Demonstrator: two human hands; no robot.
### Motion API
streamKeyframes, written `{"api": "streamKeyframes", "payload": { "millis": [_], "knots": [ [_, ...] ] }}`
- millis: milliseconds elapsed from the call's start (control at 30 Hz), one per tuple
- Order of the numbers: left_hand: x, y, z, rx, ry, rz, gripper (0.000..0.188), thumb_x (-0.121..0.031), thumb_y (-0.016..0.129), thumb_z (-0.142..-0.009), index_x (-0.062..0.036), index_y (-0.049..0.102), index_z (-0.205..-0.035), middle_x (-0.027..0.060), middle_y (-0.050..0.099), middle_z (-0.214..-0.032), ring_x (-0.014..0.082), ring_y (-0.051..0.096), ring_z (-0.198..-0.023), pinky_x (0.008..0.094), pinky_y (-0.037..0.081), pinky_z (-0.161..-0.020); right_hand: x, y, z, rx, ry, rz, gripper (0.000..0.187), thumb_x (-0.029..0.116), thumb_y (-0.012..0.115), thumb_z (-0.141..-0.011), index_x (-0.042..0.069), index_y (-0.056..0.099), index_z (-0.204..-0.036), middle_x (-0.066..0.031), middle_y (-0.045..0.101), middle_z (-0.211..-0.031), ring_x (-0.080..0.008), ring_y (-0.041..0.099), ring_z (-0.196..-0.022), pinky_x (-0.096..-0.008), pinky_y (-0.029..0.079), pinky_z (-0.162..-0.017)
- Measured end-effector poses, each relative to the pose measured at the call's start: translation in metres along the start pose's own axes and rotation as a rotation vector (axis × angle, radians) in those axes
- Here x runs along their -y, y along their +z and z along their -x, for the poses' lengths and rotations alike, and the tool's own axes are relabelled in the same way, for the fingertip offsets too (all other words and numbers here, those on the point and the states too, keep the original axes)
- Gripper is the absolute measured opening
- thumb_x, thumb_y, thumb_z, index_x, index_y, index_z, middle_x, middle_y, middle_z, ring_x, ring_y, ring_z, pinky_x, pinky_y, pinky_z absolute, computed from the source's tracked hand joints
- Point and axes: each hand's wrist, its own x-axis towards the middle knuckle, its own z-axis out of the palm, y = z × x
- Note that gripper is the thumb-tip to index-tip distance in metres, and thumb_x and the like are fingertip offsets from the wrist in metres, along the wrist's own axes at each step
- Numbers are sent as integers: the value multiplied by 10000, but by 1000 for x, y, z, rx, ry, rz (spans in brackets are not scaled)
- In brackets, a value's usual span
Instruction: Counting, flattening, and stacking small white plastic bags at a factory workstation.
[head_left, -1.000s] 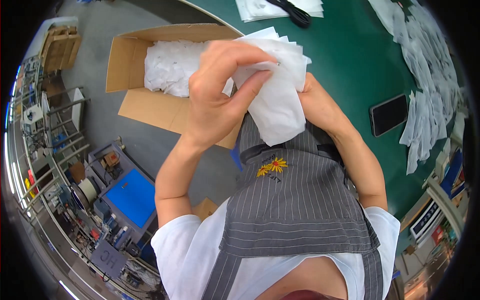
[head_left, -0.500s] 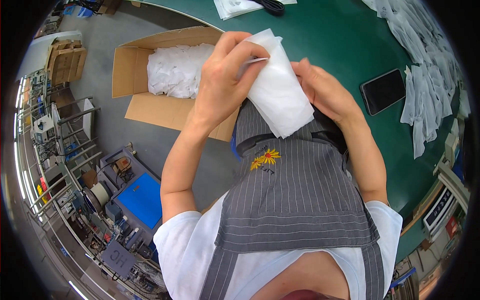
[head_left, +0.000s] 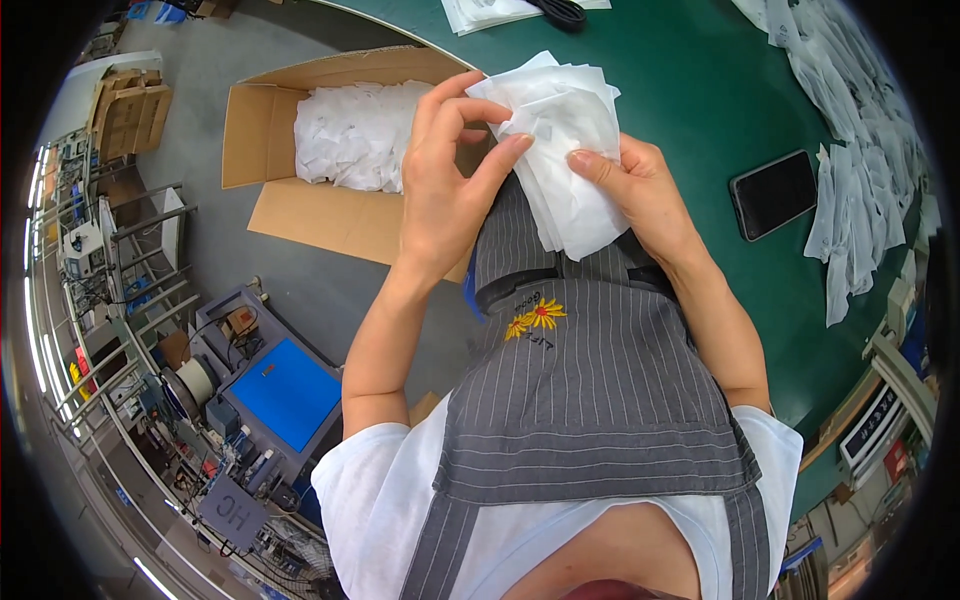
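A stack of thin white translucent sheets or flat bags [head_left: 580, 215] is held up in front of my apron, its edges fanned out and slightly rumpled. My right hand [head_left: 645, 195] grips it from the right, with the thumb pressed on top and the fingers behind. At the stack's upper left edge is my left hand [head_left: 440, 180], its thumb and fingers apart. The left fingertips lie against or very near the sheets; whether they touch cannot be made out.
At left stands an open cardboard box [head_left: 258, 130] holding many white pieces [head_left: 355, 140]. A black phone [head_left: 775, 195] lies on the green table [head_left: 690, 90], beside piles of translucent strips [head_left: 850, 230]. At the far edge are white sheets [head_left: 480, 15] and a black cable [head_left: 562, 12].
My left thumb and fingers have spread from their pinch on the stack. My right hand has moved in and closed on it, thumb on top. The sheets are now more fanned and rumpled.
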Motion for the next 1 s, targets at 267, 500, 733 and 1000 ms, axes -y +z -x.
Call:
{"api": "streamKeyframes", "payload": {
  "millis": [267,500,733,1000],
  "knots": [
    [3,-4,-1,3,-116,542,99,-61,631,-825,1,562,-862,139,445,-1262,121,513,-985,292,450,-833,-5,2,0,-13,19,-19,280,199,584,-883,-27,594,-1047,-77,653,-900,-117,623,-783,-254,501,-686],
    [-2,13,-12,-174,-211,869,258,-112,577,-867,-35,489,-1097,177,458,-1267,198,480,-1114,351,384,-947,-11,7,-4,-64,-8,-197,291,198,598,-875,-26,583,-1061,-83,649,-937,-118,618,-798,-260,501,-704],
    [9,40,15,-1,-380,641,226,-124,520,-918,35,528,-1078,70,584,-1002,76,542,-867,217,458,-721,-9,8,-3,-150,-107,-271,289,170,586,-884,-24,571,-1099,-89,633,-1029,-121,596,-913,-260,465,-820],
    [3,64,27,-255,-128,396,246,-193,457,-949,-9,518,-1101,50,600,-850,104,569,-762,223,459,-688,-13,5,-1,-350,-165,-333,265,129,596,-875,-37,563,-1078,-92,622,-1046,-123,585,-947,-259,448,-856]
  ]
}}
